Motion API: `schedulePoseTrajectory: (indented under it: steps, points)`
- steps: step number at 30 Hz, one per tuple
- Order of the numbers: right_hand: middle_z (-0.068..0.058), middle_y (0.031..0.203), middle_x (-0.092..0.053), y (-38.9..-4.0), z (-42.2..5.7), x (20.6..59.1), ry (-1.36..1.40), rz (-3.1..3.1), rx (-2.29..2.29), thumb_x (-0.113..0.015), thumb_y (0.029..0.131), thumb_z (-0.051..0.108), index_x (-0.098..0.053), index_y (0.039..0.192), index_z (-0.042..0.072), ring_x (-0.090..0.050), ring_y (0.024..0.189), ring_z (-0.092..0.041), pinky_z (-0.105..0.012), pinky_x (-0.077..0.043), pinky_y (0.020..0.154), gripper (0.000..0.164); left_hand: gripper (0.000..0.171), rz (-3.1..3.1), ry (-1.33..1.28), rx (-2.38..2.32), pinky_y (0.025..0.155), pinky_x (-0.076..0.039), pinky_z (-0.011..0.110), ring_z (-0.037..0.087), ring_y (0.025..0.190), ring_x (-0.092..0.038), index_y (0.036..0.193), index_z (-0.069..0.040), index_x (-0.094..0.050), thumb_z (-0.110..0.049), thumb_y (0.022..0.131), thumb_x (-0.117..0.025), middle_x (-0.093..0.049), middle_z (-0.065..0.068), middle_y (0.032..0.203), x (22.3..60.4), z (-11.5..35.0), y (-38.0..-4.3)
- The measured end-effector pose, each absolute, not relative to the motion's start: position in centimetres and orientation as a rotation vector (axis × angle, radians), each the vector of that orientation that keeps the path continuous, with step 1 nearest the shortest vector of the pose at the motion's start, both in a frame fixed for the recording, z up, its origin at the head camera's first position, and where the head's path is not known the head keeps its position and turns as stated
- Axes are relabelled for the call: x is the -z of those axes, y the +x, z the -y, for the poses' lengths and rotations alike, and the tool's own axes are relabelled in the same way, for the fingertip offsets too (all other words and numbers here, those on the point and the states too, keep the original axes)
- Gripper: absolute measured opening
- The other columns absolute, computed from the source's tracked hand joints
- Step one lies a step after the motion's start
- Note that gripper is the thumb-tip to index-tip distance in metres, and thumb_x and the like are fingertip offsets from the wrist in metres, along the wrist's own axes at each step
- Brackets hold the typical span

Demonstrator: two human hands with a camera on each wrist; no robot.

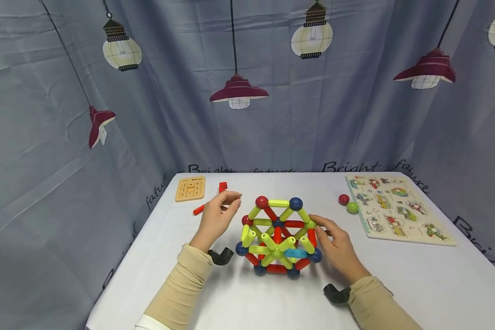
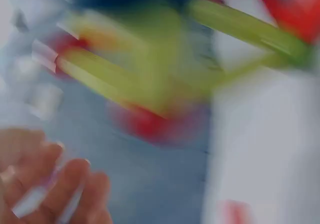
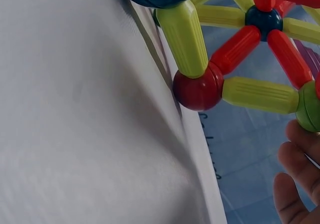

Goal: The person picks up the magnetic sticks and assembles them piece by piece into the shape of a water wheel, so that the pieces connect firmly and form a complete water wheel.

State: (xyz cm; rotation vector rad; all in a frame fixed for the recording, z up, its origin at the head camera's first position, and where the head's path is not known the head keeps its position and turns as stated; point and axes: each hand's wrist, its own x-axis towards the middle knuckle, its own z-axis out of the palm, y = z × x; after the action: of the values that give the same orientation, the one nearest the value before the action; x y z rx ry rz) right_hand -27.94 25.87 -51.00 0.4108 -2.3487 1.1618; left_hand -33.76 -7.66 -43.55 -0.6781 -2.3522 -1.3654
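A magnetic stick-and-ball structure point(image 1: 277, 254) stands on the white table, built of yellow-green, red and blue rods joined by red, navy and green balls. Left of it my left hand point(image 1: 216, 216) hovers apart from it, fingers bent loosely and nothing held. The left wrist view is blurred, with the fingers point(image 2: 75, 184) away from the yellow-green rods point(image 2: 97, 77). My right hand point(image 1: 336, 245) is at the structure's right side, fingertips touching a green ball point(image 3: 309, 107). Other fingers point(image 3: 289, 196) of that hand are off the structure in the right wrist view.
Loose red rods point(image 1: 199, 209) and a wooden number puzzle point(image 1: 190, 189) lie at the back left. At the right are a loose red ball point(image 1: 343, 199), a green ball point(image 1: 352, 207) and a picture puzzle board point(image 1: 396, 208). A grey curtain point(image 1: 272, 133) hangs behind the table.
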Motion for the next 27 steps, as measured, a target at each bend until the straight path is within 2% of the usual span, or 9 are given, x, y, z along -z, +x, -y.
schedulePoseTrajectory:
  steps: [4,9,11,14,16,18,20,22,27]
  points:
    - [-0.001,0.136,-0.067,-28.0,-26.0,51.0,0.422,2.345,-1.155,-0.057,0.107,0.014,-0.063,0.139,0.020,-0.062,0.120,-0.008,-0.019,-0.050,0.090,0.034,0.026,2.494,-0.628,1.528,0.086,-0.055,0.028,0.013,0.107,-0.068,0.126,-0.022,-0.072,-0.031,0.102,-0.066,-0.074,-0.002,0.119,48.0,8.6,-35.5]
    - [-0.005,0.132,-0.070,-30.2,-26.9,50.2,0.260,2.327,-1.177,-0.057,0.107,0.018,-0.065,0.137,0.015,-0.064,0.114,-0.012,-0.021,-0.050,0.088,0.032,0.027,2.401,-0.728,1.784,0.088,-0.057,0.029,0.016,0.105,-0.070,0.125,-0.025,-0.072,-0.037,0.102,-0.066,-0.075,-0.002,0.115,49.9,9.2,-35.6]
    - [-0.011,0.130,-0.068,-31.6,-29.0,49.3,0.095,2.351,-1.106,-0.057,0.106,0.019,-0.065,0.136,0.010,-0.064,0.112,-0.022,-0.029,-0.050,0.087,0.032,0.028,2.360,-0.767,1.841,0.089,-0.057,0.027,0.015,0.106,-0.070,0.126,-0.025,-0.072,-0.037,0.102,-0.066,-0.074,-0.003,0.117,50.2,8.9,-35.6]
    - [-0.025,0.133,-0.060,-33.8,-33.0,47.9,-0.127,2.499,-0.992,-0.057,0.104,0.019,-0.061,0.137,0.002,-0.059,0.116,-0.039,-0.048,-0.051,0.091,0.038,0.029,2.313,-0.786,1.908,0.090,-0.056,0.025,0.014,0.108,-0.069,0.128,-0.023,-0.071,-0.035,0.102,-0.066,-0.074,-0.002,0.119,50.8,8.3,-35.5]
    - [-0.033,0.139,-0.052,-35.0,-35.6,47.5,-0.207,2.668,-0.939,-0.058,0.103,0.020,-0.055,0.142,-0.002,-0.052,0.124,-0.051,-0.061,-0.047,0.098,0.045,0.029,2.294,-0.785,1.939,0.091,-0.056,0.024,0.014,0.109,-0.069,0.128,-0.022,-0.071,-0.033,0.102,-0.066,-0.074,-0.001,0.120,51.2,8.0,-35.5]
    - [-0.035,0.145,-0.048,-35.6,-37.2,47.6,-0.252,2.829,-0.925,-0.059,0.102,0.022,-0.051,0.145,-0.003,-0.047,0.131,-0.054,-0.067,-0.041,0.105,0.050,0.028,2.281,-0.783,1.959,0.091,-0.056,0.024,0.013,0.108,-0.069,0.127,-0.022,-0.071,-0.033,0.102,-0.066,-0.074,-0.001,0.120,51.6,7.7,-35.4]
    - [-0.033,0.147,-0.047,-36.1,-37.9,47.9,-0.263,2.946,-0.918,-0.060,0.102,0.022,-0.050,0.146,-0.003,-0.047,0.131,-0.051,-0.067,-0.039,0.108,0.051,0.028,2.277,-0.773,1.961,0.090,-0.056,0.024,0.014,0.107,-0.070,0.127,-0.021,-0.071,-0.032,0.102,-0.066,-0.074,0.000,0.119,51.7,7.6,-35.2]
    - [-0.031,0.144,-0.052,-35.9,-37.9,48.6,-0.244,3.005,-0.910,-0.064,0.100,0.020,-0.053,0.143,-0.002,-0.053,0.122,-0.046,-0.064,-0.044,0.104,0.049,0.028,2.288,-0.765,1.953,0.088,-0.056,0.024,0.014,0.105,-0.070,0.126,-0.021,-0.072,-0.033,0.102,-0.066,-0.074,-0.001,0.118,51.9,7.6,-35.0]
    - [-0.019,0.116,-0.068,-34.3,-36.8,49.1,-0.048,3.111,-0.775,-0.072,0.093,0.010,-0.067,0.127,0.000,-0.060,0.097,-0.029,-0.051,-0.054,0.087,0.035,0.029,2.305,-0.772,1.948,0.089,-0.056,0.024,0.013,0.107,-0.069,0.127,-0.021,-0.071,-0.034,0.102,-0.065,-0.074,0.000,0.119,51.9,7.6,-34.4]
